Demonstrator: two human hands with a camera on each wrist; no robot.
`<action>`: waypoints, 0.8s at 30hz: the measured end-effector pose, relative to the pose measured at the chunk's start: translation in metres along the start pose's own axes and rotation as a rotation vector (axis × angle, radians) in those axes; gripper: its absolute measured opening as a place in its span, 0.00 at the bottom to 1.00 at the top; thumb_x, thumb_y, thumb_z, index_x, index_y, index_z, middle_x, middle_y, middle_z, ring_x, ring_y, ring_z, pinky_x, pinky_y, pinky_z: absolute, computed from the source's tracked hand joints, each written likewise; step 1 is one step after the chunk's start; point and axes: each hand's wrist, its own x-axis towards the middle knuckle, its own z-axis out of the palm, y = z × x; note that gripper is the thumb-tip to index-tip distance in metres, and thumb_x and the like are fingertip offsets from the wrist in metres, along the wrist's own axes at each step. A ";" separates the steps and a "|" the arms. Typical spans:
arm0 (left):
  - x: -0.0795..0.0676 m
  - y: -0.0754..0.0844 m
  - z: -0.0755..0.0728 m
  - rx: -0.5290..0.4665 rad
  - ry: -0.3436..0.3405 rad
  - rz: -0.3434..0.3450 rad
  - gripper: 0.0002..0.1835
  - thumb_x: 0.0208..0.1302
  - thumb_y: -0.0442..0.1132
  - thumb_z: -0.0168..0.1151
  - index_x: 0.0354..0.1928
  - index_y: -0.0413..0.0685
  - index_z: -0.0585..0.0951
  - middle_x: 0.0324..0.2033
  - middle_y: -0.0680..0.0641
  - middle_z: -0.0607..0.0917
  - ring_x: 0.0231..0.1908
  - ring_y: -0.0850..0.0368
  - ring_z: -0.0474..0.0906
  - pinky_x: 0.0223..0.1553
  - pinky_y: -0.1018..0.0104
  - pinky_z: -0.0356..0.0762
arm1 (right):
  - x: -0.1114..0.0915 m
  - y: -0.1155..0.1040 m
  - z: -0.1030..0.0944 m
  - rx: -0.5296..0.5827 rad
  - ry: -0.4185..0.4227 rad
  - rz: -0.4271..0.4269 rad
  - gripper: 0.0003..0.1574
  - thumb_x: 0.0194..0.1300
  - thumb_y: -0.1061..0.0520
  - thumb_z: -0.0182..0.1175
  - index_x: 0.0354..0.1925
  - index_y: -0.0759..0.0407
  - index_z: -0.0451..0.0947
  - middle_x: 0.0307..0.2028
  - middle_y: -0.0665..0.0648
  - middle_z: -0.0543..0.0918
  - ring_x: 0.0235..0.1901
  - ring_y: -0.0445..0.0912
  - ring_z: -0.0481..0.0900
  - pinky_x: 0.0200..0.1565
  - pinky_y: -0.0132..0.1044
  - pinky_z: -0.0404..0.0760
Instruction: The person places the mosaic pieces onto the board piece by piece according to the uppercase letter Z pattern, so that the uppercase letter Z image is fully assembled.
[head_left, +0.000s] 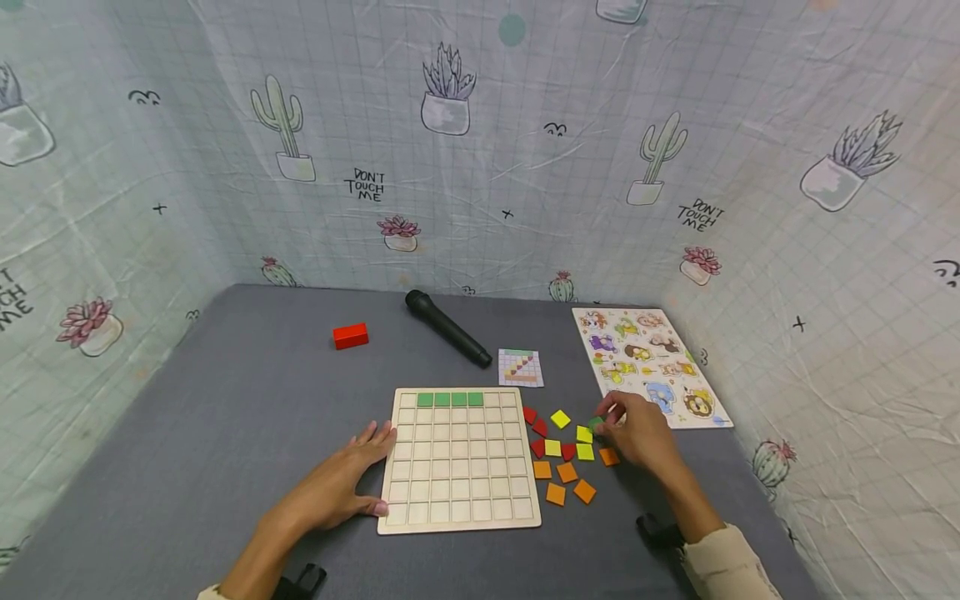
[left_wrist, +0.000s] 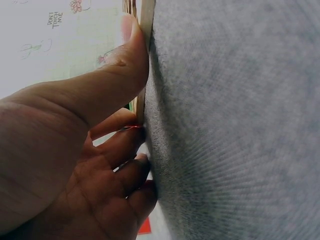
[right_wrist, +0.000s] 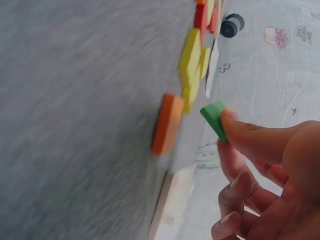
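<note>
A wooden grid board (head_left: 459, 527) lies on the table, with several green square tiles (head_left: 450, 399) set side by side in its top row. My left hand (head_left: 348, 477) rests at the board's left edge, thumb near the lower corner and fingers spread further up. In the left wrist view the thumb (left_wrist: 127, 62) touches the board's edge. My right hand (head_left: 637, 431) pinches a green tile (right_wrist: 215, 119) between thumb and finger, raised off the table to the right of the board. Loose yellow tiles (head_left: 560, 419), orange tiles (head_left: 567, 472) and red pieces (head_left: 540, 427) lie between board and right hand.
Behind the board lie a small pattern card (head_left: 521, 368), a black microphone (head_left: 450, 328) and a red block (head_left: 350, 336). An animal picture board (head_left: 637, 358) lies at the right, just beyond the right hand. A printed curtain (head_left: 480, 167) hangs around the table.
</note>
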 end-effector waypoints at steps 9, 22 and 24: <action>0.000 0.001 0.000 0.003 0.001 -0.006 0.57 0.53 0.49 0.82 0.81 0.37 0.63 0.82 0.37 0.61 0.83 0.32 0.51 0.80 0.33 0.54 | 0.011 -0.021 0.011 0.089 0.000 -0.056 0.09 0.66 0.59 0.74 0.42 0.55 0.83 0.28 0.52 0.81 0.24 0.44 0.74 0.27 0.35 0.72; 0.000 -0.001 0.002 0.018 0.004 -0.016 0.57 0.54 0.47 0.82 0.81 0.38 0.62 0.83 0.38 0.60 0.83 0.33 0.51 0.81 0.35 0.53 | 0.031 -0.054 0.033 0.141 -0.037 -0.118 0.07 0.67 0.59 0.74 0.41 0.53 0.84 0.30 0.52 0.85 0.27 0.44 0.78 0.29 0.37 0.76; 0.000 -0.001 0.002 0.014 0.007 -0.012 0.57 0.53 0.47 0.82 0.81 0.38 0.63 0.82 0.37 0.60 0.83 0.33 0.51 0.81 0.35 0.53 | 0.035 -0.058 0.037 0.140 -0.045 -0.126 0.07 0.66 0.58 0.75 0.40 0.52 0.84 0.30 0.52 0.85 0.28 0.44 0.79 0.30 0.37 0.77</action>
